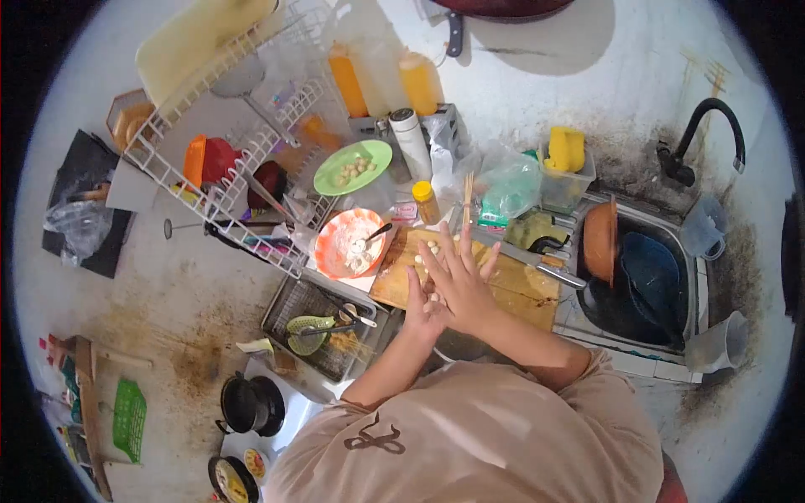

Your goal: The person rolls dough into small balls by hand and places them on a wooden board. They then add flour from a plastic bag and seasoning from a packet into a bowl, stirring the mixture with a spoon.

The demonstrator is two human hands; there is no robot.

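Note:
My right hand [463,289] lies across my left hand [425,317], its fingers stretched and spread. Of my left hand, the thumb points up and the palm faces my right hand; most of its fingers are hidden. Whether anything lies between the palms cannot be seen. Small pale balls, like dough, show near my fingers, one ball [433,248] on the wooden cutting board [524,289] beneath. Left of the board stands an orange-and-white bowl [323,256] with white powder and a spoon [379,231]. Behind it, a green plate [323,178] holds several similar pale balls.
A knife [560,275] lies along the board's right side. The sink [692,289] beyond holds a brown bowl [599,243] and dark pans. A yellow-capped jar [425,205] and a white flask [409,142] stand behind the board. Left are a wire dish rack [226,197] and a black pot [251,404].

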